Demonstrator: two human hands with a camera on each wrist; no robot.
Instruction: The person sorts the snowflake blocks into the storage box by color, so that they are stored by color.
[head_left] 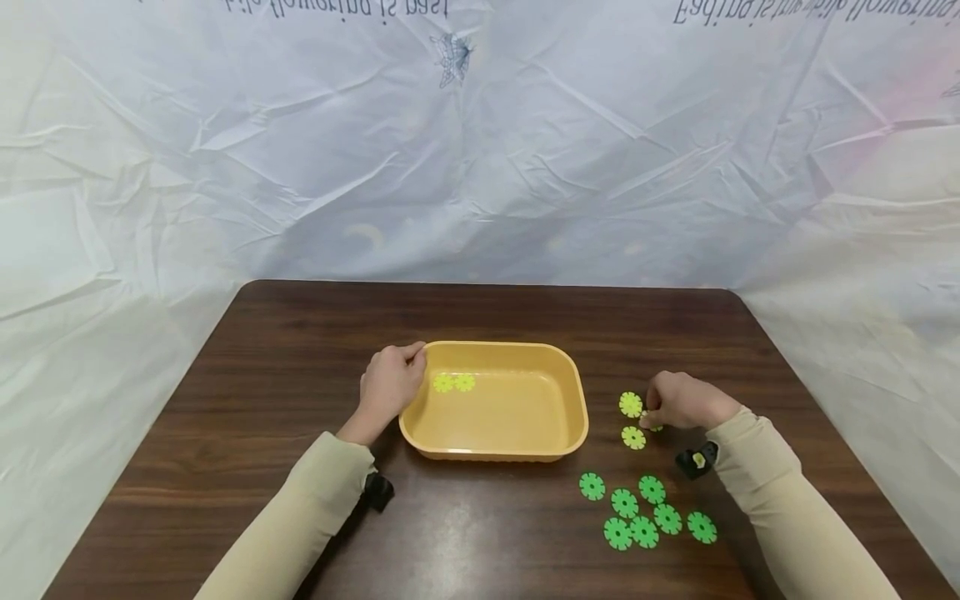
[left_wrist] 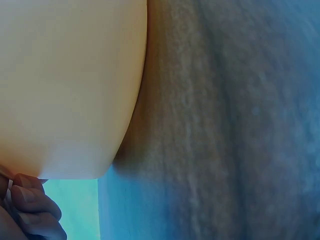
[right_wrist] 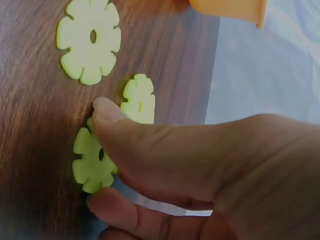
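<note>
A yellow plastic basin sits mid-table, with two yellow notched snowflake discs lying inside near its left back part. My left hand grips the basin's rim at the left back corner; the left wrist view shows its curled fingers at the edge. To the right of the basin, my right hand is down at a yellow snowflake disc, pinching it between thumb and index finger and partly covering it. Two more yellow discs lie flat just left of that hand.
Several green snowflake discs lie loosely grouped on the brown wooden table, in front of the right hand. A pale printed sheet hangs behind the table and along its sides.
</note>
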